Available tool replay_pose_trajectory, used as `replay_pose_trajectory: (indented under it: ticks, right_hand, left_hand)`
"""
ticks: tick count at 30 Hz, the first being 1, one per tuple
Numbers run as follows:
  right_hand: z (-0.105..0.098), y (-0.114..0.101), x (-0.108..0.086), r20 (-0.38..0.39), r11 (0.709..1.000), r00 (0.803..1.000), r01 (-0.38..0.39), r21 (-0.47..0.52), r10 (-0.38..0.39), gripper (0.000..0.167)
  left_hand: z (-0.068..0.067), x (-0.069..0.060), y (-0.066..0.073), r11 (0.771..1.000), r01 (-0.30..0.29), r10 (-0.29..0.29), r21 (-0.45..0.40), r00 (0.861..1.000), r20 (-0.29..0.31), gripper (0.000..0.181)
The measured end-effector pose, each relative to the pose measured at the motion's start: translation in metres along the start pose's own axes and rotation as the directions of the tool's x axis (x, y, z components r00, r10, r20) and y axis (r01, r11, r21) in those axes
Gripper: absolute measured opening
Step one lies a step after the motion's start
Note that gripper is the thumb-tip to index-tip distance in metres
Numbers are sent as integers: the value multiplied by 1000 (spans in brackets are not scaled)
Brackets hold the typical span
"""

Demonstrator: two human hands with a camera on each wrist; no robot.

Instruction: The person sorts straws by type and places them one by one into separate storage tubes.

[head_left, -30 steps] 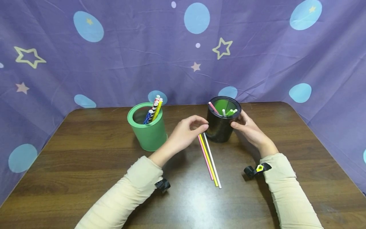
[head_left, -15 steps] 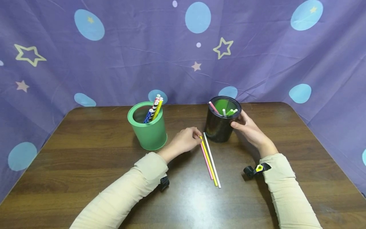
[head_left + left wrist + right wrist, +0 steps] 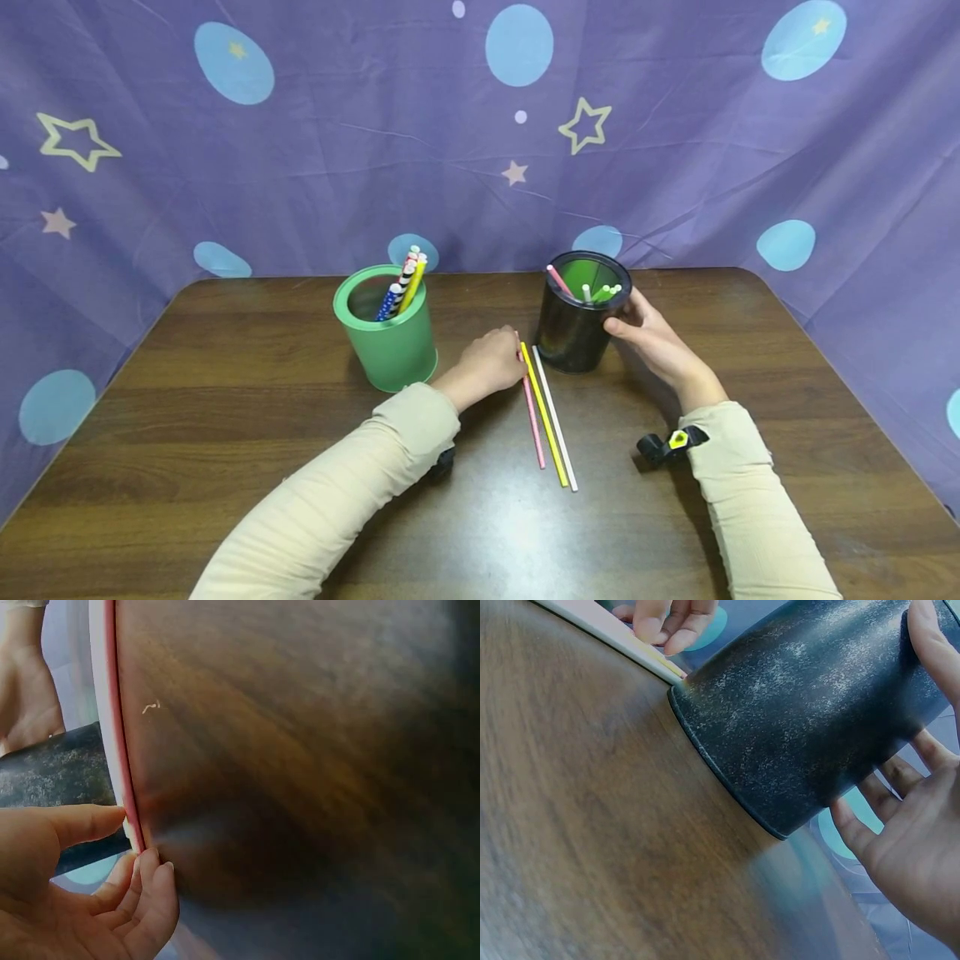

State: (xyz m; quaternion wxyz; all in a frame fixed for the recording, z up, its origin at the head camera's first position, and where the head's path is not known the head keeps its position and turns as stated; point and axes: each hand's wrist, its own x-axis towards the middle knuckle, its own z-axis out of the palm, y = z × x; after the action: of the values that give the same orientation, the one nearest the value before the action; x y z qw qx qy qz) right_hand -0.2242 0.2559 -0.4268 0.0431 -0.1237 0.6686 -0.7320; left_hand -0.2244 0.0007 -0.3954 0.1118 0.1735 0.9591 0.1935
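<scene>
Pinched near its far end by my left hand [image 3: 491, 362] is a thin pink stick [image 3: 534, 425], lying on the table. In the left wrist view the thumb and fingertips close on the pink stick [image 3: 124, 742]. To its right lie a yellow stick [image 3: 544, 417] and a white stick [image 3: 554, 417], roughly parallel and apart from it. My right hand [image 3: 660, 342] holds the right side of a black can [image 3: 573, 337], thumb in front and fingers behind. Several sticks stand inside, one pink [image 3: 558, 281], others pale green. The can is upright on the table.
A green can [image 3: 397, 354] stands to the left, with several thicker patterned and yellow tubes [image 3: 412, 285] leaning in it. A purple patterned cloth [image 3: 375, 150] hangs behind the wooden table [image 3: 225, 417]. Each wrist wears a black camera.
My left hand has come down from beside the black can to the sticks, touched their far ends, and now pinches the pink one, shifted left from the yellow. The right hand stays put.
</scene>
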Motion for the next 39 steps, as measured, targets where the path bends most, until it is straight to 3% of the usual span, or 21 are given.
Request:
replay_pose_trajectory:
  ticks: [6, 12, 19, 24, 27, 32, 36, 39]
  right_hand:
    - [1, 0, -1, -4, 1000, 1000, -5, -8, 5, 82]
    - [1, 1, -1, -5, 1000, 1000, -16, -16, 16, 84]
    - [2, 1, 2, 8, 999, 999, -32, -33, 32, 84]
    - [4, -1, 1, 2, 999, 999, -35, -36, 35, 83]
    - [4, 0, 1, 0, 999, 999, -44, -33, 44, 85]
    - [4, 1, 0, 2, 999, 999, -44, -25, 44, 83]
    - [2, 1, 0, -6, 999, 1000, -26, -18, 26, 81]
    - [1, 1, 0, -13, 1000, 1000, -23, -15, 23, 83]
  left_hand:
    - [3, 4, -4, 1000, 22, -22, 14, 999, -28, 19]
    - [-4, 3, -8, 998, 50, -50, -24, 999, 20, 30]
    - [-11, 2, -15, 991, 68, -58, -118, 995, 84, 32]
    - [-18, -1, -15, 979, 30, -13, -200, 996, 86, 33]
    - [-24, -6, -15, 951, 3, 21, -310, 997, 74, 28]
    - [-37, -13, -15, 868, -81, 102, -491, 995, 16, 26]
    - [-49, -17, -10, 814, -177, 162, -553, 984, -77, 22]
    - [-57, -22, -6, 776, -221, 169, -591, 975, -142, 21]
